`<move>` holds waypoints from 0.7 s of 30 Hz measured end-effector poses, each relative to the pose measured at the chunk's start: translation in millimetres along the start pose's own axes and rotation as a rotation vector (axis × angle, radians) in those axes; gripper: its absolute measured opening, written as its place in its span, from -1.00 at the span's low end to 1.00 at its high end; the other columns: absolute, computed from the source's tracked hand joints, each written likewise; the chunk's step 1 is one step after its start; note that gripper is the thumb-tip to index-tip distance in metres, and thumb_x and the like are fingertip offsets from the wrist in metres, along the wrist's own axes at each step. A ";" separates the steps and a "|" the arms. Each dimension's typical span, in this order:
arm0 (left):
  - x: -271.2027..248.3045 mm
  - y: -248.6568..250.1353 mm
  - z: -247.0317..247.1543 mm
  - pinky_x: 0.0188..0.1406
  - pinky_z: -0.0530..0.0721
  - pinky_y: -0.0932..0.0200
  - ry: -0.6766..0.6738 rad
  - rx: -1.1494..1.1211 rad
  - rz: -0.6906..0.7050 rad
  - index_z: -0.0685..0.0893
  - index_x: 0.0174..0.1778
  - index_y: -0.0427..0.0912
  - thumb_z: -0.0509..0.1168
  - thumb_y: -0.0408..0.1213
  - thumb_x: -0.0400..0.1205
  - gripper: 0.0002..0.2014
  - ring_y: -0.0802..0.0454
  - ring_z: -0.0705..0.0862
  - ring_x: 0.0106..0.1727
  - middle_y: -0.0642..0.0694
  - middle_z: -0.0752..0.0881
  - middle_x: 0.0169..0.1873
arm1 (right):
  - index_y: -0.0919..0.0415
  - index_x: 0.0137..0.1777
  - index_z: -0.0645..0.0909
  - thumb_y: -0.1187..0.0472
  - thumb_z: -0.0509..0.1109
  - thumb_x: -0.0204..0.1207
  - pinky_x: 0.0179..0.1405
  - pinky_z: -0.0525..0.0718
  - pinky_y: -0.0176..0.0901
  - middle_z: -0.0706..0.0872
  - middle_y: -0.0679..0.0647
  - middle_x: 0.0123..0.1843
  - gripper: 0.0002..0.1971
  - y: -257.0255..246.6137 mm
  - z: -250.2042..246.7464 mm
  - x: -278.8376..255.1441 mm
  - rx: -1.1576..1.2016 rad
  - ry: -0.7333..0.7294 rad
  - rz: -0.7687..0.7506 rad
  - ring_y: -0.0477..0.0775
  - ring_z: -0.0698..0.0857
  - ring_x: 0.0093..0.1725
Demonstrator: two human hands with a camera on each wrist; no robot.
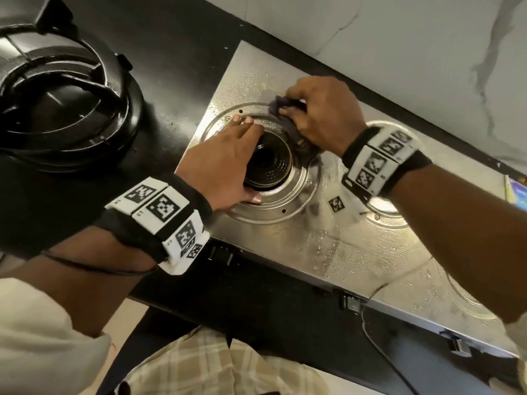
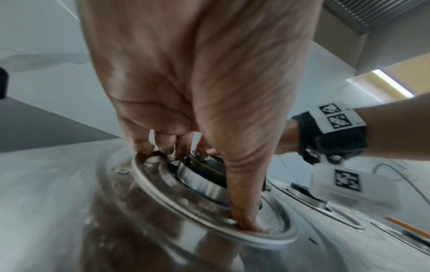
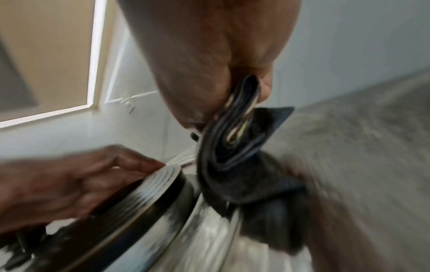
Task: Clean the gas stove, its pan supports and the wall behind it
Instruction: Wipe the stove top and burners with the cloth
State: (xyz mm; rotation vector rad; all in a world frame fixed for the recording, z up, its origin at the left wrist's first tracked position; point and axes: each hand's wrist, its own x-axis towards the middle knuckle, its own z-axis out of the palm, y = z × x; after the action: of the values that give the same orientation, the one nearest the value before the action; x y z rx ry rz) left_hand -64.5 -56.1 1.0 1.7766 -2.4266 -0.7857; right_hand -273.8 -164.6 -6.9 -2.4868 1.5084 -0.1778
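The wet steel gas stove (image 1: 313, 252) has its pan supports off. My left hand (image 1: 225, 161) lies over the dark burner (image 1: 269, 163), fingers reaching the far side of the steel ring (image 1: 273, 206) and thumb pressed on its near side. The left wrist view shows the fingertips (image 2: 144, 147) and the thumb touching the ring (image 2: 186, 211) beside the burner (image 2: 204, 176). My right hand (image 1: 322, 115) grips a bunched dark cloth (image 1: 281, 105) against the ring's far right rim. Close up, the cloth (image 3: 237, 165) hangs folded from that hand. The marble wall (image 1: 399, 38) rises behind.
Black pan supports (image 1: 62, 89) are stacked on the black counter (image 1: 176, 67) left of the stove. A second burner opening (image 1: 385, 206) sits under my right wrist. Knobs (image 1: 350, 303) line the stove's front edge, with a cable (image 1: 379, 346) trailing below.
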 end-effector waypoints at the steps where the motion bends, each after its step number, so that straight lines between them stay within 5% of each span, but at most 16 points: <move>1: -0.7 -0.8 0.3 0.47 0.60 -0.16 0.003 -0.007 0.001 0.30 0.71 -0.09 0.72 0.11 0.36 0.08 -0.16 0.49 0.64 -0.10 0.40 0.71 | 0.02 0.19 0.82 -0.13 0.26 0.72 0.04 0.62 -0.02 0.76 -0.06 0.01 -0.64 3.6 2.7 -9.8 0.009 0.017 0.041 0.02 0.67 0.02; 10: -1.3 -3.9 2.8 0.59 0.50 -0.14 0.016 -0.002 0.009 0.23 0.75 -0.05 0.70 0.13 0.39 0.10 -0.13 0.35 0.74 -0.07 0.31 0.77 | -0.04 0.26 0.81 -0.01 0.40 0.74 0.04 0.72 -0.05 0.81 -0.06 0.03 -0.77 11.2 -6.1 -88.1 0.083 0.029 0.097 -0.01 0.72 -0.01; 18: -1.3 -4.4 3.8 0.61 0.48 -0.09 0.031 -0.006 0.034 0.29 0.71 -0.09 0.71 0.10 0.38 0.06 -0.16 0.39 0.72 -0.12 0.37 0.73 | 0.08 0.17 0.81 -0.11 0.26 0.70 0.10 0.69 0.15 0.78 0.00 -0.02 -0.63 8.6 -5.5 -1.0 0.019 -0.056 -0.092 0.05 0.69 -0.03; 21: -1.8 -5.0 4.8 0.56 0.53 -0.09 0.042 -0.016 0.035 0.32 0.69 -0.10 0.72 0.09 0.36 0.05 -0.16 0.44 0.68 -0.12 0.43 0.68 | 0.07 0.20 0.82 -0.07 0.30 0.70 0.06 0.67 0.05 0.79 -0.01 0.02 -0.67 -13.7 0.2 32.5 0.027 -0.075 -0.174 0.01 0.68 -0.02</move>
State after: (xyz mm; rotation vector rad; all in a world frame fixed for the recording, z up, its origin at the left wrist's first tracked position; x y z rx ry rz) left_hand -61.0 -53.8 -4.9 1.7225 -2.4105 -0.7545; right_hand -246.9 -187.3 -4.1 -2.5717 1.2528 -0.1316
